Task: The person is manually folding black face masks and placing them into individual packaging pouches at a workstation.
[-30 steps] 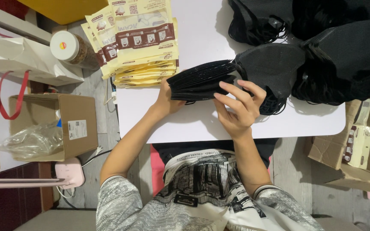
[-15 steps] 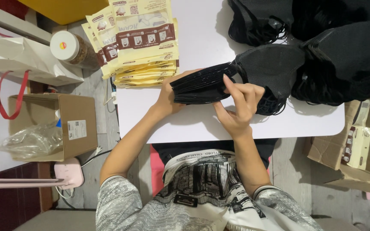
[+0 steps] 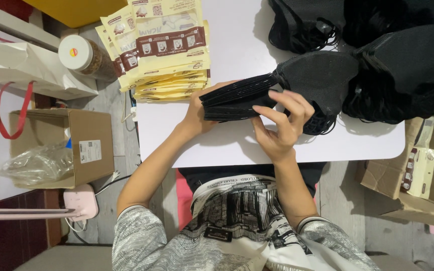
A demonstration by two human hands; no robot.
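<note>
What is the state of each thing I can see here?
Stack of black masks: fanned, held above the white table.
Left hand: closed on the stack's end.
Right hand: fingers spread on the stack.
Yellow packets: piled flat.
Jar: lid on.
Cardboard box: open, clear plastic bag inside.

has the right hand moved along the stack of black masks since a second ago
Yes. The right hand has slid rightward and a little toward the table's near edge, off the stack of black masks held by the left hand.
</note>
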